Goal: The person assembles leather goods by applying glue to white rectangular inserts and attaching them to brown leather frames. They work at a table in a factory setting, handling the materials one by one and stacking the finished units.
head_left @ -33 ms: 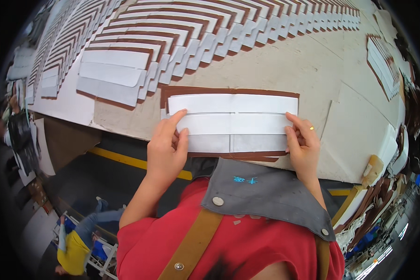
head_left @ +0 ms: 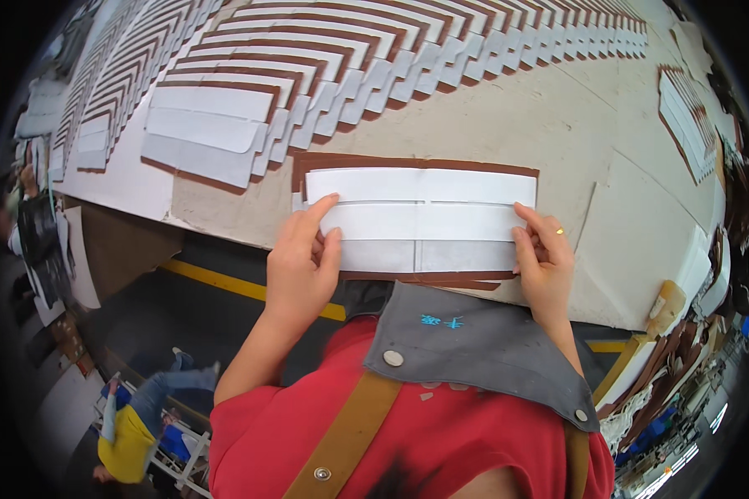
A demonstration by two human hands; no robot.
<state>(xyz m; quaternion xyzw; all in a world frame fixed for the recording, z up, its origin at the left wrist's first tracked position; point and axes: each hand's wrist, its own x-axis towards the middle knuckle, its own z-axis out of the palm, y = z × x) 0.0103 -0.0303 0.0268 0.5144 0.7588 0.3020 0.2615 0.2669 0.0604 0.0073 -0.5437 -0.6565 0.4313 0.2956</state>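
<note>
Head view: the left hand [head_left: 301, 264] rests on the left end of a brown panel [head_left: 416, 163] lying at the near edge of the worktable [head_left: 574, 125]. The fingers are extended, the index fingertip pressing the middle of 3 white strips [head_left: 420, 220] stacked on the panel. The right hand [head_left: 545, 264] (a ring on 1 finger) presses the right end of the same strips, fingers flat. Neither hand closes around anything; both lie open on the surface. Further back, rows of similar brown-and-white pieces [head_left: 374, 50] overlap in long fans across the table. A grey apron bib [head_left: 474, 349] over a red shirt [head_left: 408, 441] fills the lower frame. Another person in yellow [head_left: 129, 441] stands on the floor below, left.
</note>
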